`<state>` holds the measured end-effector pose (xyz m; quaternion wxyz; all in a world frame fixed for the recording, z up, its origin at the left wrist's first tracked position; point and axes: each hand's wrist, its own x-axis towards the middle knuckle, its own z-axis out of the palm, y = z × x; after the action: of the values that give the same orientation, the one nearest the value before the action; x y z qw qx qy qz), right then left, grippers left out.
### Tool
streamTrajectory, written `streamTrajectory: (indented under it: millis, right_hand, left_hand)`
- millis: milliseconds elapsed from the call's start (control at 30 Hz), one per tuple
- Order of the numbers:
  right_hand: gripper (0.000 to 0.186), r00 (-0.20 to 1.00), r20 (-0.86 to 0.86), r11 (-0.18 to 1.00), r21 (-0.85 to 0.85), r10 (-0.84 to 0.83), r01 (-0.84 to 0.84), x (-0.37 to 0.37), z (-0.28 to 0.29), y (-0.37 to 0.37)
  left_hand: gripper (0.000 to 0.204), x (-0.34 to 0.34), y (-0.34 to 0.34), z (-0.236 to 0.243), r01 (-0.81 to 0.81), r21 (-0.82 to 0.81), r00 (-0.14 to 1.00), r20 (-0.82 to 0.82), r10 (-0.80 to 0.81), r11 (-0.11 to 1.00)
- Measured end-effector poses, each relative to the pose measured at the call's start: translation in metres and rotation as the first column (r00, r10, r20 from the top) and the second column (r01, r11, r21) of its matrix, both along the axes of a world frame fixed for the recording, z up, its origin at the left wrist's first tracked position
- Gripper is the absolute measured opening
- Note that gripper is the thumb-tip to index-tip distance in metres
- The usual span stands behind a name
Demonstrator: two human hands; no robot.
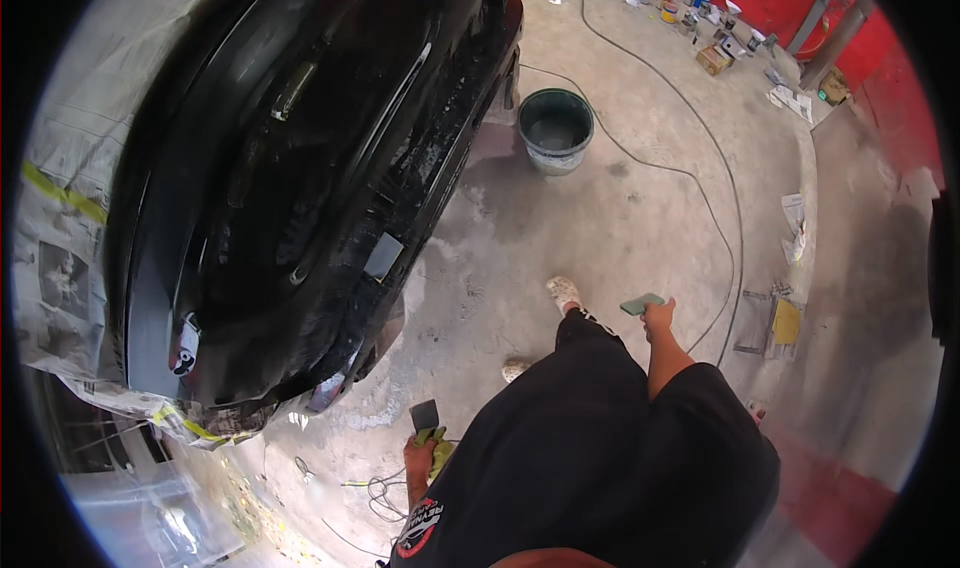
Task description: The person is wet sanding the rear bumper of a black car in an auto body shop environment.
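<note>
My right hand [657,317] is closed on a flat green pad [642,304], held out over the floor on the right. Low in the picture, my left hand [418,457] grips a dark grey square sheet like sandpaper [425,416] and a crumpled yellow-green cloth [438,446]. To the left stands a black car body [300,188], its paint wet or dusty along the bumper. On that bumper lies a light grey rectangular pad [384,257]. Neither hand touches the car.
A dark green bucket [556,133] stands on the concrete beyond my feet. A long hose [700,118] curves across the floor on the right. Cans and bottles [690,3] line the red wall. Masking sheets [80,138] cover the car's far left; loose cable [380,493] lies near my left hand.
</note>
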<state>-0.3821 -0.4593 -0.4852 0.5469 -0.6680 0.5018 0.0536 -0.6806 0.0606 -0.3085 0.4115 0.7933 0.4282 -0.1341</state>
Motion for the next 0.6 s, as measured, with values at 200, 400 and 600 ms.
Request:
streamTrajectory:
  millis: [200, 400, 600]
  right_hand:
    - [0.065, 0.999, 0.013, 0.991, 0.132, -0.037, 0.035, 0.003, -0.007, -0.026]
    - [0.036, 0.947, -0.033, 0.936, 0.161, 0.321, -0.312, 0.067, -0.03, -0.099]
    - [0.034, 0.916, 0.05, 0.915, 0.041, 0.398, -0.4, 0.136, -0.027, -0.166]
  left_hand:
    - [0.047, 0.059, -0.028, 0.001, -0.059, -0.01, 0.998, 0.035, 0.059, 0.998]
    - [0.049, 0.056, -0.112, -0.025, 0.218, 0.102, 0.966, -0.166, -0.199, 0.971]
    - [0.043, 0.12, -0.211, 0.044, -0.004, -0.021, 0.946, -0.324, -0.003, 1.0]
